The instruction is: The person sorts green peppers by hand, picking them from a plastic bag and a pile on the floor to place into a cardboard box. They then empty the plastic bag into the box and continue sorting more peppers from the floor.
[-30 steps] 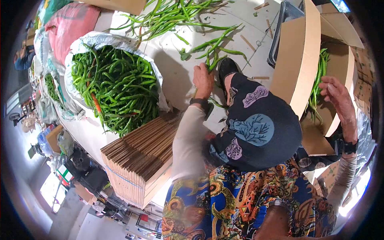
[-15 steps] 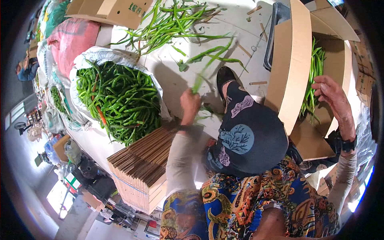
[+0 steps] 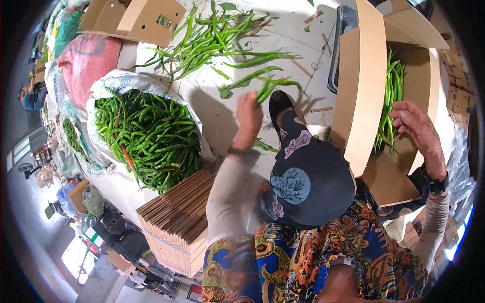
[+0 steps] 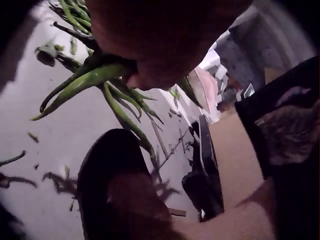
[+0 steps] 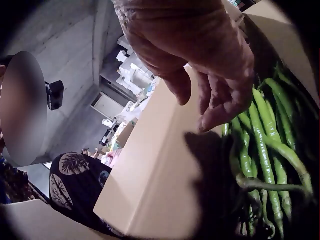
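Observation:
The left hand (image 3: 249, 120) grips a few green peppers (image 3: 266, 91), whose ends stick out past the fingers above the floor. In the left wrist view the held peppers (image 4: 85, 82) show beside the dark hand (image 4: 150, 45). Over the open cardboard box (image 3: 422, 76) hangs the right hand (image 3: 418, 129), fingers loosely bent and holding nothing. Long green peppers (image 3: 393, 96) lie in that box, just beside its fingers. The right wrist view shows the right hand (image 5: 200, 60) above the box wall (image 5: 165, 165), with glossy peppers (image 5: 265, 150) below.
Loose peppers (image 3: 212, 43) are spread on the floor (image 3: 207, 106). A white sack (image 3: 118, 81) full of peppers stands at the left, near a pink sack (image 3: 91, 65). Flat cardboard (image 3: 177, 217) is stacked beside the left arm. A shoe (image 3: 279, 104) is near the held peppers.
The left hand drew back toward the body with peppers from the floor, then moved slightly forward again. The right hand has stayed over the box with little movement.

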Available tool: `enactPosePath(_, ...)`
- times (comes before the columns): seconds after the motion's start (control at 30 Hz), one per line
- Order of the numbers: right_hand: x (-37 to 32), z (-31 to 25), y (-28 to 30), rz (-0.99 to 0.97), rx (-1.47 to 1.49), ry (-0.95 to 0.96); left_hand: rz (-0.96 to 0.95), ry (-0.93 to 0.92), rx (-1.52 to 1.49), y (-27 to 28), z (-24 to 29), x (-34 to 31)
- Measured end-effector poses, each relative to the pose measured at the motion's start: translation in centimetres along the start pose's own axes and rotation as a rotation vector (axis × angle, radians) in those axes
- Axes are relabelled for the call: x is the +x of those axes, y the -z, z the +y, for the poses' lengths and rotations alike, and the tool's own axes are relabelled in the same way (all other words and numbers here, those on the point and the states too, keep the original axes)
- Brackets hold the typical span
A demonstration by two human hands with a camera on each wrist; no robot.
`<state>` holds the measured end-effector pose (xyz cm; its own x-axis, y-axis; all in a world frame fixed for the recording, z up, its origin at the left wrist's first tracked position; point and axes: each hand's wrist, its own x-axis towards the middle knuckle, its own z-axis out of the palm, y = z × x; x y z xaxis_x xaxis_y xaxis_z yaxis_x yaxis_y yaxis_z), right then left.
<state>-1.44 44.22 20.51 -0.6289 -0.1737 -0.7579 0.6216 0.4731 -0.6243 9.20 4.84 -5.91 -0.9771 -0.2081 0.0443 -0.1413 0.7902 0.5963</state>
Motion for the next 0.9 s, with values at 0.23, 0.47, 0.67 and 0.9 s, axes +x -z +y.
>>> enactPosePath(0.23,-1.0,-1.3,-1.1,0.020,-0.034,-0.022,-0.185,-0.399,0.267,-6.5,0.0,5.3)
enactPosePath(0.47,0.0,-1.4,-1.0,0.024,-0.061,-0.040,-0.222,-0.270,0.294,-4.7,-1.4,6.5)
enactPosePath(0.67,-0.2,-2.5,-1.5,0.015,-0.055,-0.033,-0.131,-0.219,0.451,-5.0,-2.9,9.5)
enactPosePath(0.9,-1.2,-2.0,-1.0,0.027,-0.036,-0.016,-0.235,-0.191,0.483,-5.3,-3.5,8.3)
